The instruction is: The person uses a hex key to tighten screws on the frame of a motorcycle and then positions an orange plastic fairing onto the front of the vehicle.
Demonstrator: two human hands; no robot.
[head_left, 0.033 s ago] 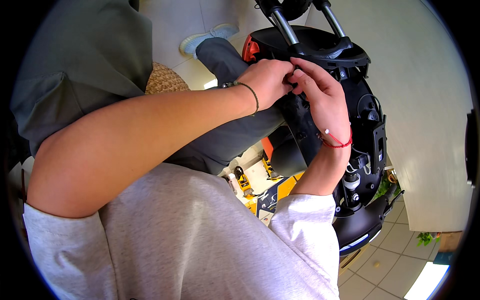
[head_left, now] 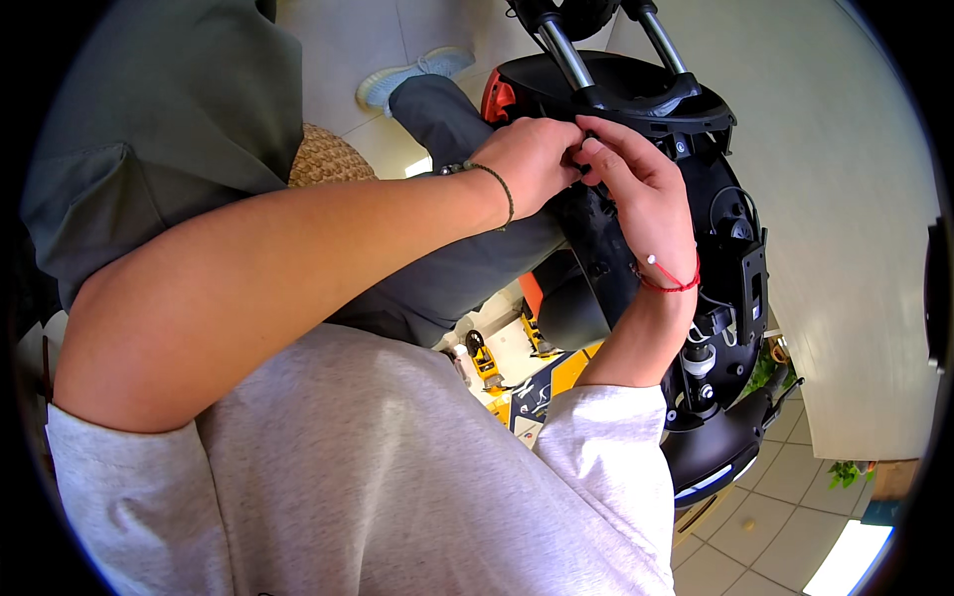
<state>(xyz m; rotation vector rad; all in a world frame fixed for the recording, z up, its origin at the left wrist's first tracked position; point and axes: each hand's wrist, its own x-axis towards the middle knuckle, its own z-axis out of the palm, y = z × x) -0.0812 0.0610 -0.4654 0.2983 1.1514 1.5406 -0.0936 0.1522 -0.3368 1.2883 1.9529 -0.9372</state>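
Observation:
A black vehicle body, scooter-like and with its covers partly off (head_left: 730, 214), stands in front of me to the right. My left hand (head_left: 537, 159), with a dark bracelet at its wrist, is closed at the upper left part of this body. Against its fingertips, my right hand (head_left: 641, 184) pinches with thumb and forefinger; a red string bracelet is on that wrist. Something small and dark shows between the fingertips of both hands, too hidden to name. Two silver fork tubes (head_left: 568, 58) rise just beyond the hands.
An orange-red panel (head_left: 499, 96) borders the body's far left. Below the hands, yellow-and-black tools (head_left: 484, 360) lie by a printed box or sheet (head_left: 537, 392). A woven seat (head_left: 328, 157) is at left, a pale wall or panel (head_left: 825, 219) at right. Someone's grey shoe (head_left: 412, 77) rests on the floor.

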